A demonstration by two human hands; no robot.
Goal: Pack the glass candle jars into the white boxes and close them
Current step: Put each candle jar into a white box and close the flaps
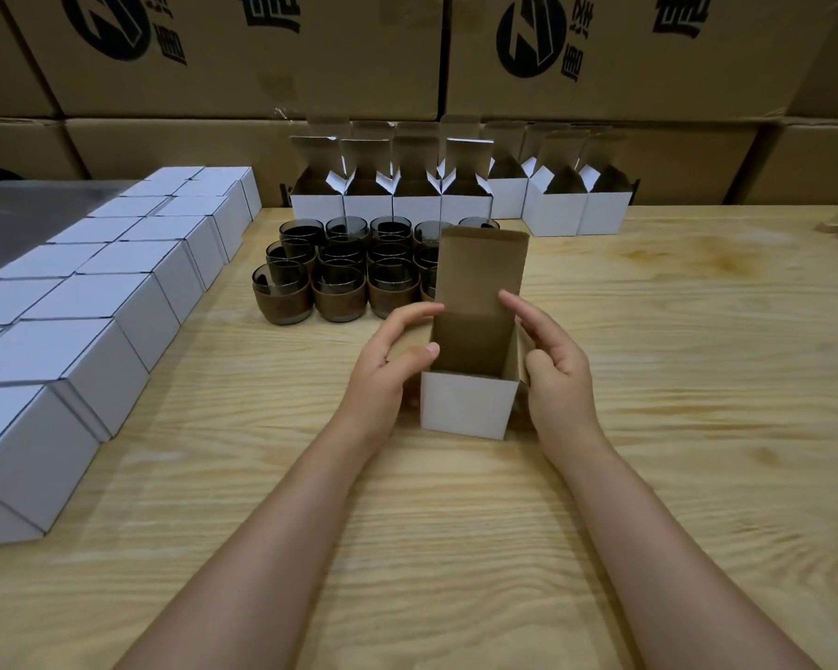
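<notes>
Nearest the front edge of a pale wooden bench [456,524], two bare forearms reach in to a small white box [465,403] standing upright at the middle. The left hand [388,365] grips the box's left side flap, fingers curled over it. The right hand [557,360] is relaxed, fingers nearly straight, with its forefinger tip touching the tall lid flap [485,268], which stands straight up. The box's inside shows brown card; its floor is hidden by the front wall. Plain wood runs from the box to the front edge and out to the right edge. Along the left edge, closed white boxes [102,302] sit in two touching rows. Just behind the held box, smoky glass jars [339,287] with brown bands stand packed together. Near the back edge, open white boxes [417,205] line up with their lids raised. Beyond, large brown cartons [243,55] printed in black are stacked as a wall.
</notes>
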